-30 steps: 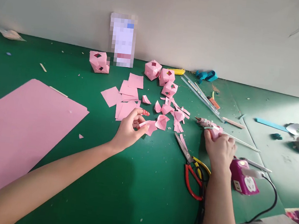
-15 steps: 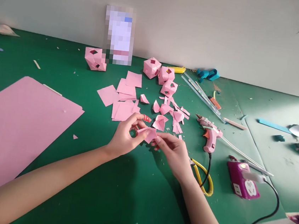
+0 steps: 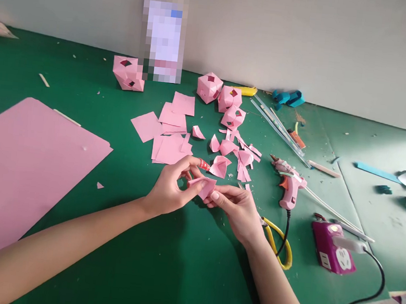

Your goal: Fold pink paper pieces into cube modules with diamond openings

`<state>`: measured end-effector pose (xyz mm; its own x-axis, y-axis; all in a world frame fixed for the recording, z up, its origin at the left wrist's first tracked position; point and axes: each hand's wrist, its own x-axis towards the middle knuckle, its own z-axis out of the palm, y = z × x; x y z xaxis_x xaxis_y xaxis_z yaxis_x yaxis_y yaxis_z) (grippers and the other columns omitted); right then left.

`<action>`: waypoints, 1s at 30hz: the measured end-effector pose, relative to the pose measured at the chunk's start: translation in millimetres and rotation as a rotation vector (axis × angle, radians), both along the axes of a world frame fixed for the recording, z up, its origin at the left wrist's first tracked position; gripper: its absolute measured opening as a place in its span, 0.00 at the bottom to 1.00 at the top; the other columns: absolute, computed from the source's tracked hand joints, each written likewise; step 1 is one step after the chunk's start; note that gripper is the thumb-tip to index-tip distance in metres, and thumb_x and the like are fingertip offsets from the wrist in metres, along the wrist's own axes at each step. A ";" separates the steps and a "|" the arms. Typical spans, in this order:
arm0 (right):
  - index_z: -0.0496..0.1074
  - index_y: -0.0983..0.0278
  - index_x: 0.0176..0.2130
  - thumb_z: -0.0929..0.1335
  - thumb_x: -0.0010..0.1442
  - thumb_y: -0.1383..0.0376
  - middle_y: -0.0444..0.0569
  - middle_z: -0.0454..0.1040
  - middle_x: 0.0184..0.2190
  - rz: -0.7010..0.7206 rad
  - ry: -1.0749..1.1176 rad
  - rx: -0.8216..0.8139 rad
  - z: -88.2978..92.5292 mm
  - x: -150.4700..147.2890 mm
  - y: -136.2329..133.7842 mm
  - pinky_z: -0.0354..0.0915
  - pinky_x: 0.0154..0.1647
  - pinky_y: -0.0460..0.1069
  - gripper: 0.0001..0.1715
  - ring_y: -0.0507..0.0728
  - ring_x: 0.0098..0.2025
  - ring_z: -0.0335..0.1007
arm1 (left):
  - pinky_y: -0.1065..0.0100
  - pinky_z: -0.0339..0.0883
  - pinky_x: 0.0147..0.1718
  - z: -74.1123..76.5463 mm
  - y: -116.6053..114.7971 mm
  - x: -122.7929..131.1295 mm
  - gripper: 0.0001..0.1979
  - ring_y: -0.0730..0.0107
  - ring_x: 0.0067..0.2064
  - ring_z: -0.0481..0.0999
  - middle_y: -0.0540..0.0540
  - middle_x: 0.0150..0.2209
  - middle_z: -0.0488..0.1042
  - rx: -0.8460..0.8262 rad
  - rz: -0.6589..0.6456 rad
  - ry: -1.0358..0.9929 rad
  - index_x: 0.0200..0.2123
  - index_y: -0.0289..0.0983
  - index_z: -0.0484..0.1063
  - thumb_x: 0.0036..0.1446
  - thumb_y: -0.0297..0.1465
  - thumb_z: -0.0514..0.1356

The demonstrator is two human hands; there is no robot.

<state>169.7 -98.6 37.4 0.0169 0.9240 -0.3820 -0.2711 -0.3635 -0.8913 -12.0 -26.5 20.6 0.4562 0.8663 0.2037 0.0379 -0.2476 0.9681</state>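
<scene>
Between my hands is a small folded piece of pink paper (image 3: 206,188), held above the green tabletop. My left hand (image 3: 172,187) pinches it from the left, thumb on top, with a red patterned wrap around one fingertip. At the paper's right corner, the thumb and fingers of my right hand (image 3: 236,209) are closed together. Just beyond lie a folded pink paper piece (image 3: 220,166), a smaller one (image 3: 198,132) and pink paper strips (image 3: 243,171). Flat pink paper squares (image 3: 170,148) are spread behind my left hand.
Pink paper polyhedra (image 3: 209,88) stand near the wall, beside a blurred upright panel (image 3: 163,41). On the right are a pink glue gun (image 3: 290,183), a yellow-handled tool (image 3: 280,242) and a purple power socket (image 3: 334,248) with cord. A large pink sheet (image 3: 35,163) covers the left.
The folded paper has tilted slightly between my fingers, and my right fingers have shifted at its right corner. The view has turned a little; the things on the table are unmoved.
</scene>
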 end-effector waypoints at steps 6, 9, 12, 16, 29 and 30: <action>0.86 0.60 0.33 0.82 0.51 0.56 0.47 0.85 0.28 0.012 -0.085 0.008 2.4 0.7 -0.7 0.77 0.36 0.46 0.12 0.52 0.31 0.81 | 0.70 0.75 0.34 -0.1 -2.9 1.2 0.12 0.70 0.36 0.84 0.51 0.34 0.82 0.083 -0.019 0.004 0.47 0.40 0.71 0.61 0.28 0.67; 0.85 0.60 0.33 0.82 0.52 0.57 0.47 0.85 0.29 0.026 -0.111 0.015 -0.8 1.4 -1.9 0.76 0.36 0.46 0.12 0.53 0.32 0.81 | 0.72 0.76 0.32 0.9 -3.0 2.3 0.12 0.71 0.34 0.83 0.51 0.33 0.82 0.130 -0.007 0.004 0.46 0.40 0.71 0.60 0.28 0.67; 0.83 0.61 0.31 0.82 0.52 0.57 0.46 0.84 0.28 0.030 -0.142 0.030 -3.9 2.0 -2.2 0.74 0.34 0.45 0.12 0.52 0.31 0.80 | 0.73 0.76 0.31 0.4 -3.3 2.8 0.13 0.72 0.33 0.83 0.51 0.32 0.82 0.166 -0.009 0.014 0.46 0.39 0.71 0.59 0.27 0.67; 0.79 0.62 0.28 0.81 0.53 0.56 0.46 0.83 0.27 0.029 -0.171 0.033 -4.7 1.3 -1.1 0.71 0.33 0.45 0.15 0.51 0.29 0.77 | 0.73 0.76 0.30 -1.7 -4.0 2.2 0.14 0.73 0.31 0.83 0.51 0.33 0.83 0.200 -0.020 0.029 0.46 0.40 0.70 0.58 0.26 0.67; 0.80 0.64 0.27 0.84 0.42 0.48 0.46 0.81 0.24 -0.140 -0.072 -0.130 -2.5 2.0 6.5 0.74 0.32 0.46 0.25 0.51 0.26 0.77 | 0.70 0.77 0.34 1.5 -1.4 4.8 0.17 0.67 0.42 0.84 0.43 0.45 0.84 0.020 -0.049 0.078 0.53 0.39 0.68 0.62 0.31 0.65; 0.80 0.64 0.27 0.84 0.42 0.49 0.46 0.82 0.24 -0.132 -0.071 -0.137 -3.2 2.8 6.7 0.75 0.33 0.46 0.24 0.51 0.26 0.78 | 0.70 0.77 0.34 1.4 -0.9 4.9 0.17 0.68 0.41 0.84 0.44 0.43 0.84 0.012 -0.039 0.076 0.53 0.39 0.69 0.62 0.32 0.64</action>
<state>172.5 -91.9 34.2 0.1661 0.8513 -0.4977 -0.2626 -0.4483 -0.8545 -7.1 -27.5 22.0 0.5037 0.8454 0.1778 0.1014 -0.2623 0.9597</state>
